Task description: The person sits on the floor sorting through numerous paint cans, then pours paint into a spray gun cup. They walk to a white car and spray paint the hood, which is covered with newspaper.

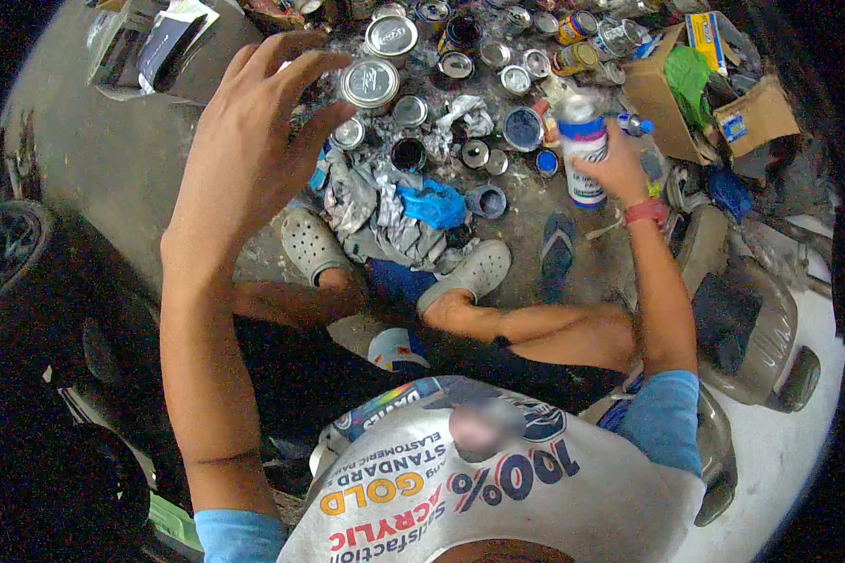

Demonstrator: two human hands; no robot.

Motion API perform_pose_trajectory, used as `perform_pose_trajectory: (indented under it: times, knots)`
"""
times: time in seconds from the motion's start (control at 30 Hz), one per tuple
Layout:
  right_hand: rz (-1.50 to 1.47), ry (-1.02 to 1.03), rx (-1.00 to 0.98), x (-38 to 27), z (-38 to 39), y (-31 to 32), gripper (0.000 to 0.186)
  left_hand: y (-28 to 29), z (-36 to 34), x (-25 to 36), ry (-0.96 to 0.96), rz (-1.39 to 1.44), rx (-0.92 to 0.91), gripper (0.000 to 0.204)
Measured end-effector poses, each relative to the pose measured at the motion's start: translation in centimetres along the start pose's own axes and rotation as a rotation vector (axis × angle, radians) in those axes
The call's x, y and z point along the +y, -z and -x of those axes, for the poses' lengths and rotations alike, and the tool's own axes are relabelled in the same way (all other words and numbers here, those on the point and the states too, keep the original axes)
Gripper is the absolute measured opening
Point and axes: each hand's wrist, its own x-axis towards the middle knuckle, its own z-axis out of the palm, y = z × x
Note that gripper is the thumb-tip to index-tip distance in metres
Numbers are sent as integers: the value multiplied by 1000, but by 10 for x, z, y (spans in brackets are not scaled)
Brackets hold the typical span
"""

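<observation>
Your right hand (620, 174), right of centre in the upper half of the frame, was clamped around a white bottle (587, 159) with a blue and purple band. The bottle stood roughly upright in the picture, thumb across its label; its top was blurred, and its contents could not be seen. Your left hand (253, 141) was raised at upper left, fingers apart and curved, thumb spread from them. The fingertips appeared just beside a silver lidded tin (370, 84); whether they touched it, you could not tell from this view.

A second lidded tin (391, 36) sat just above that one. More tins crowded the top centre. Lower in this cluster were a dark-mouthed tin (408, 154) and a can with a grey-blue inside (523, 129); a grey cup (486, 201) sat below them. At upper right, a cardboard box (662, 103) held a green plastic bag (689, 84). At upper left, a carton (122, 80) had papers (174, 52) in it.

A heap of grey rags (376, 211) lay between the cans and your feet, near a pale clog (314, 242) on the left. A flip-flop (557, 253) lay below the bottle. Bare floor (94, 178) stretched across the left, bounded by a wheel (14, 249) at the frame's edge; on the right, a brown padded seat (765, 328) closed off the space.
</observation>
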Motion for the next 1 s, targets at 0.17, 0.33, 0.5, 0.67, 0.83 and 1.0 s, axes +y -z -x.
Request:
perform_pose_trajectory:
  times: [0.17, 0.33, 0.5, 0.67, 0.83, 1.0]
  knots:
    - [208, 191, -169, -10, 66, -48, 86, -1, -1, 4, -90, -17, 20, 40]
    - [521, 31, -382, -24, 89, -91, 90, 22, 3, 9, -29, 32, -133, 44]
    - [594, 29, -411, -37, 95, -109, 95, 21, 18, -7, -105, 15, -37, 40]
    - [654, -37, -470, -46, 96, -115, 94, 22, 22, -13, -66, 4, -47, 39]
    - [678, -29, -477, -39, 91, -123, 92, 17, 23, -24, -109, 28, -38, 39]
    - [770, -28, -507, -54, 85, -121, 93, 18, 28, -27, -112, 28, -42, 39]
